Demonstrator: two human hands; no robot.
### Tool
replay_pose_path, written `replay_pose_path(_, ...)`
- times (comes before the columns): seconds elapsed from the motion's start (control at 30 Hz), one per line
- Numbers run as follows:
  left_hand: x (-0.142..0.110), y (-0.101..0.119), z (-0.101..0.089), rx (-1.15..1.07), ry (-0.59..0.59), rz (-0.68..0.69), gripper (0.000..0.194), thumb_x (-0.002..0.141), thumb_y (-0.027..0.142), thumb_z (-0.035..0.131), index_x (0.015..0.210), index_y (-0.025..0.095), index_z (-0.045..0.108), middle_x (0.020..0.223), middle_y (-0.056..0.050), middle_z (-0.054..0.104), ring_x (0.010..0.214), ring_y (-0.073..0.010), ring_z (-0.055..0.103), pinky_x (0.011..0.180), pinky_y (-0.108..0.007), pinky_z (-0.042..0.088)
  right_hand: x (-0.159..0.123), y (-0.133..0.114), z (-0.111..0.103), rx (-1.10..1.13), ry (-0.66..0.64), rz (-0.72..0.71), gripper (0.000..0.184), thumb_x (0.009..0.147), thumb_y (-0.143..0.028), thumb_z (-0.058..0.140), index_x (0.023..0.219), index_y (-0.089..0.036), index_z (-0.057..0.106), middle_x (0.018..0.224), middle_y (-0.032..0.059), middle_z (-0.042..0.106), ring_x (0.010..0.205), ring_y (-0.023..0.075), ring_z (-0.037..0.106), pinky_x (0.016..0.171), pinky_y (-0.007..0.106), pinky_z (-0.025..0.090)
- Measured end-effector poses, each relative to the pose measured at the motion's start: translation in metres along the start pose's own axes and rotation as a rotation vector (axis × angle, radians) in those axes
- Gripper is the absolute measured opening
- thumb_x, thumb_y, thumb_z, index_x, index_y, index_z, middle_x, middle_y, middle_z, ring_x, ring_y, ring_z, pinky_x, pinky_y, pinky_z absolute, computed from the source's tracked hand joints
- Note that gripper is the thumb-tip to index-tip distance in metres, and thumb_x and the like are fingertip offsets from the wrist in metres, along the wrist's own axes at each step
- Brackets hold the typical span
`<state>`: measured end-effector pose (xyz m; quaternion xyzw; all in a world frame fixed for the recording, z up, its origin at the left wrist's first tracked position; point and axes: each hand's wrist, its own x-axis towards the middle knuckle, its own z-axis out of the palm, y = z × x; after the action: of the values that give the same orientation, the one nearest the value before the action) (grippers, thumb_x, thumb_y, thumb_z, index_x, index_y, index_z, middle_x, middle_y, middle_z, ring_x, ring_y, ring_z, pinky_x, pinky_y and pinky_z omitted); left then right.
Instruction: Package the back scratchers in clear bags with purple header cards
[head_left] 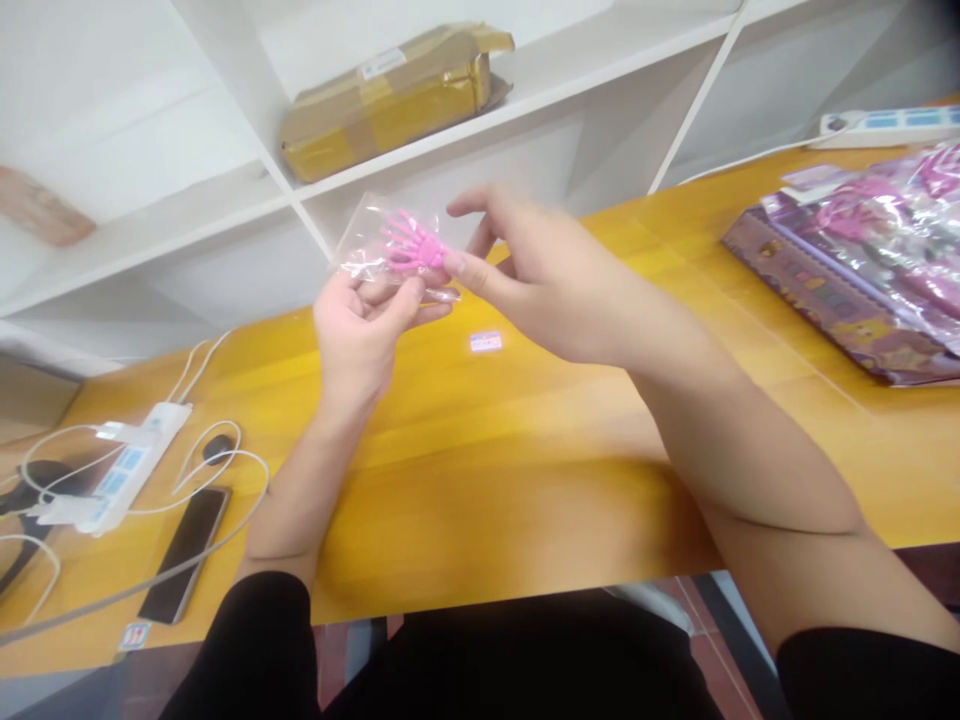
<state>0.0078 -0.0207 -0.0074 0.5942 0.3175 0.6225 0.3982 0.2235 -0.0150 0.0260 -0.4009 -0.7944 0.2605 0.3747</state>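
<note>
My left hand [367, 325] pinches a small clear plastic bag [360, 262] between thumb and fingers, raised above the table near the shelf. A pink skeleton-hand-shaped piece [414, 243] shows at the bag, its thin fingers pointing left. Whether it lies wholly inside the bag I cannot tell. My right hand [536, 270] has its thumb tip on the wrist end of the pink piece, with other fingers partly hidden behind. The right index finger arches above, apart from the thumb. Below the hands, a small pink-and-white label [485, 341] lies on the table.
The yellow wooden table [480, 450] meets a white shelf [600, 85] holding a taped brown package [390, 100]. At right stands a purple box [817, 290] with bagged pink pieces. A power strip [135, 470], loose white cables and a dark phone [186, 555] lie at left.
</note>
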Motion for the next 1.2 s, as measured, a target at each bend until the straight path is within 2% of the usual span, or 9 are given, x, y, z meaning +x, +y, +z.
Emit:
replay_pose_path(0.2,-0.002,-0.005,-0.002,-0.017,-0.064,-0.026,0.029,0.090,0.032,0.098,0.107,0.016,0.080,0.098,-0.007,0.089,0.087,-0.0231,0.089,0.083,-0.033,0.078,-0.002,-0.005,0.005,-0.086,-0.048,0.020,0.056,0.122,-0.049,0.052,0.167,-0.017,0.047,0.128,0.0114,0.074,0.112,0.0227,0.071,0.087,0.030,0.049)
replay_pose_path(0.33,-0.005,-0.008,0.000,0.008,-0.156,-0.090,0.037,0.089,0.039,0.099,0.109,0.016,0.079,0.097,-0.008,0.088,0.090,-0.0248,0.089,0.089,-0.038,0.077,-0.004,-0.006,0.010,-0.046,-0.063,0.013,0.060,0.123,-0.045,0.049,0.174,-0.016,0.038,0.132,0.0121,0.073,0.117,0.0235,0.071,0.105,0.034,0.053)
replay_pose_path(0.5,-0.005,-0.008,-0.002,-0.050,-0.281,-0.162,0.036,0.091,0.045,0.097,0.110,0.018,0.081,0.102,-0.007,0.087,0.095,-0.0257,0.087,0.089,-0.042,0.077,-0.002,-0.004,0.012,-0.044,-0.073,0.013,0.070,0.121,-0.044,0.051,0.180,-0.013,0.029,0.141,0.0147,0.068,0.115,0.0234,0.071,0.108,0.036,0.056)
replay_pose_path(0.7,0.001,-0.009,0.001,-0.085,-0.092,-0.130,0.033,0.094,0.049,0.093,0.085,0.020,0.081,0.078,-0.002,0.077,0.067,-0.0166,0.077,0.059,-0.027,0.066,-0.001,-0.002,0.016,-0.034,-0.112,-0.077,0.075,0.117,-0.039,0.056,0.180,-0.010,0.027,0.144,0.0161,0.066,0.117,0.0226,0.069,0.107,0.035,0.057)
replay_pose_path(0.87,0.005,-0.010,0.004,-0.022,0.119,0.024,0.046,0.091,0.064,0.092,0.077,0.023,0.076,0.066,0.001,0.069,0.058,-0.0132,0.069,0.056,-0.027,0.061,-0.005,-0.002,0.011,-0.014,-0.140,-0.161,0.084,0.116,-0.053,0.062,0.181,-0.014,0.025,0.129,0.0104,0.071,0.097,0.0170,0.068,0.091,0.029,0.053)
replay_pose_path(0.93,0.009,-0.006,-0.002,0.006,0.225,0.089,0.049,0.093,0.071,0.087,0.080,0.026,0.076,0.069,0.002,0.071,0.057,-0.0117,0.065,0.055,-0.027,0.058,-0.006,-0.003,0.004,-0.057,-0.166,-0.127,0.068,0.118,-0.058,0.059,0.170,-0.017,0.043,0.112,0.0059,0.072,0.086,0.0150,0.063,0.080,0.028,0.046)
replay_pose_path(1.0,0.015,-0.001,-0.010,0.045,0.301,0.121,0.053,0.094,0.078,0.081,0.084,0.027,0.074,0.075,0.002,0.074,0.058,-0.0110,0.063,0.052,-0.027,0.054,-0.006,-0.005,-0.003,-0.152,-0.191,-0.106,0.046,0.122,-0.059,0.048,0.135,-0.019,0.065,0.096,0.0041,0.068,0.079,0.0143,0.057,0.074,0.029,0.037)
replay_pose_path(1.07,0.021,0.006,-0.021,0.064,0.294,0.110,0.055,0.096,0.083,0.075,0.087,0.028,0.071,0.081,0.002,0.075,0.063,-0.0117,0.065,0.053,-0.028,0.053,-0.005,-0.006,-0.009,-0.231,-0.189,-0.115,0.055,0.125,-0.061,0.036,0.101,-0.018,0.061,0.085,0.0044,0.062,0.074,0.0143,0.050,0.072,0.031,0.030)
replay_pose_path(1.2,0.031,0.017,-0.037,0.060,0.198,0.087,0.057,0.098,0.084,0.071,0.092,0.028,0.066,0.087,0.002,0.075,0.073,-0.0120,0.069,0.056,-0.029,0.051,-0.006,-0.008,-0.014,-0.255,-0.150,-0.130,0.060,0.124,-0.063,0.035,0.089,-0.017,0.050,0.078,0.0041,0.057,0.070,0.0149,0.040,0.072,0.034,0.025)
